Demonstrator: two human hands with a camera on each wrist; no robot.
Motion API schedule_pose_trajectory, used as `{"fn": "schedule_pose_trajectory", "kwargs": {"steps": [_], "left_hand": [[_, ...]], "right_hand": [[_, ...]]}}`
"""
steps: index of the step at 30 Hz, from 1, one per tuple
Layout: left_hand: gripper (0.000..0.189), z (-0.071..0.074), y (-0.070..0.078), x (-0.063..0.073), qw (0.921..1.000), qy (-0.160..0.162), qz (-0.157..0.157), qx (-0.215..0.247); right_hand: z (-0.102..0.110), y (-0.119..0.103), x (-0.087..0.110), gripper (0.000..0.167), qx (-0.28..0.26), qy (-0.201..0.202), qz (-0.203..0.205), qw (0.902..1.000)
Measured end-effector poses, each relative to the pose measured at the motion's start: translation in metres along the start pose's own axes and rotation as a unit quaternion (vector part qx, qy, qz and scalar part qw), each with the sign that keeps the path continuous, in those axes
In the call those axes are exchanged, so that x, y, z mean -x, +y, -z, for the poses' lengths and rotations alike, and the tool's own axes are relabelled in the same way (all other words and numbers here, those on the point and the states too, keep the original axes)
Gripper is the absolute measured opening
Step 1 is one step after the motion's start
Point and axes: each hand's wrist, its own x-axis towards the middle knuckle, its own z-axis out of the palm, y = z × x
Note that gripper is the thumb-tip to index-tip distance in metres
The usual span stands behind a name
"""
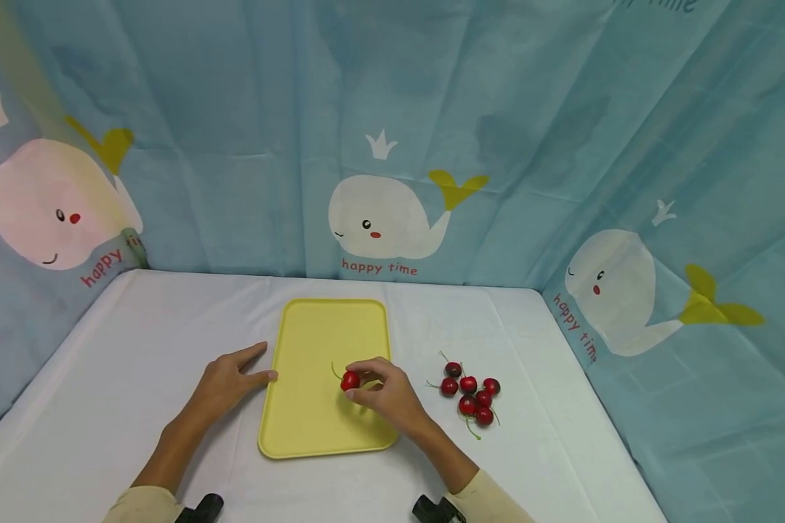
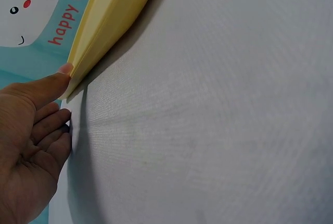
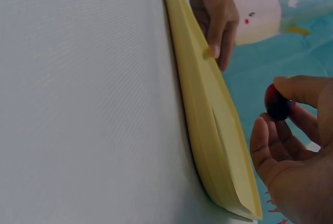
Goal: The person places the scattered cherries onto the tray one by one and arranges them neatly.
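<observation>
Head view: a blue curtain (image 1: 235, 87) printed with pale whales (image 1: 379, 221) and the red words "happy time" rises behind the yellow tray (image 1: 307, 341). A white tablecloth (image 1: 562, 450) spreads under the tray and out around it. The tray itself, a shallow rectangle with rounded corners and a raised rim, lies flat, its long sides running away from the person. Over the tray's near half, toward its right edge, the right hand (image 1: 389, 396) pinches a cherry between thumb and fingers. At the tray's left edge the left hand (image 1: 229, 378) is spread and holds nothing; its thumb tip touches the rim, the other fingers loose and just outside it. To the right of the tray, apart from it, sits a close cluster of dark red cherries (image 1: 469, 386), several with green stems. Smallest is the held cherry (image 1: 349, 381), raised above the tray, its thin stem pointing toward the tray's left side.
</observation>
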Motion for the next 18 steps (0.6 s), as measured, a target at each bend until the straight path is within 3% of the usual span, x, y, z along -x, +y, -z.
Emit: {"fn": "schedule_pose_trajectory", "kwargs": {"steps": [18], "left_hand": [[0.084,0.000,0.001,0.001,1.0000,0.003,0.006,0.004]], "right_hand": [[-0.014,-0.003,-0.015,0.037,0.000,-0.001,0.008,1.0000]]}}
